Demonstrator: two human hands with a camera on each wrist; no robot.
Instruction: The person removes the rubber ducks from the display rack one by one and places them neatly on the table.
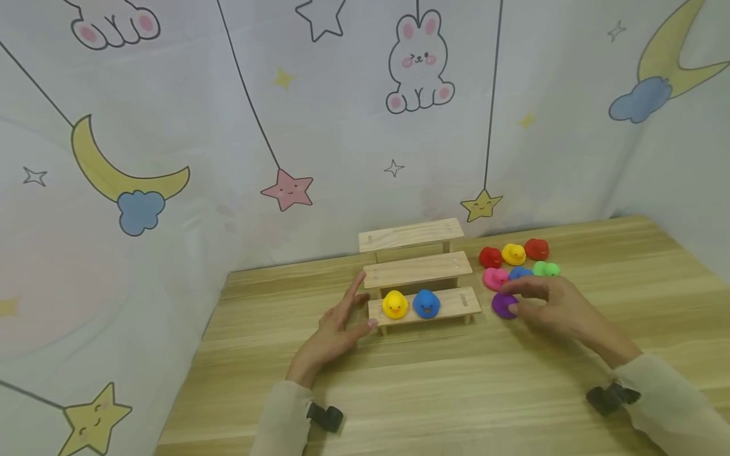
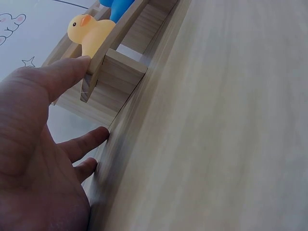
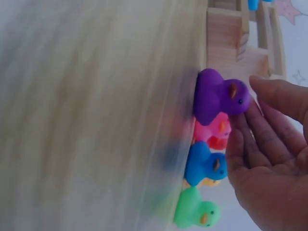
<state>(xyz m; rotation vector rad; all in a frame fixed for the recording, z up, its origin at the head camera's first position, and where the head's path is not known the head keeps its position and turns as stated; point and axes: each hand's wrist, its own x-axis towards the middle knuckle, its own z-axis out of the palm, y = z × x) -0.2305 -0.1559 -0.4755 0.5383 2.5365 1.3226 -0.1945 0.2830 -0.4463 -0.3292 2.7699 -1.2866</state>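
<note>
On the lowest step of a three-tier wooden stand (image 1: 418,270) sit a yellow duck (image 1: 395,305) and a blue duck (image 1: 426,304). My left hand (image 1: 335,332) is at the stand's left end, fingers spread. Its thumb (image 2: 72,72) touches the end of the lowest step, in the left wrist view. Right of the stand, my right hand (image 1: 556,308) reaches around a purple duck (image 1: 504,306). In the right wrist view the purple duck (image 3: 214,96) stands on the table, its head between my thumb and loosely bent fingers; a firm grip does not show.
Behind the purple duck are a pink duck (image 1: 495,278), another blue duck (image 1: 520,273), and a green duck (image 1: 546,269). Farther back stand red (image 1: 490,257), yellow (image 1: 514,254) and red (image 1: 537,249) ducks. A patterned cloth (image 1: 342,126) hangs behind the wooden table (image 1: 433,399).
</note>
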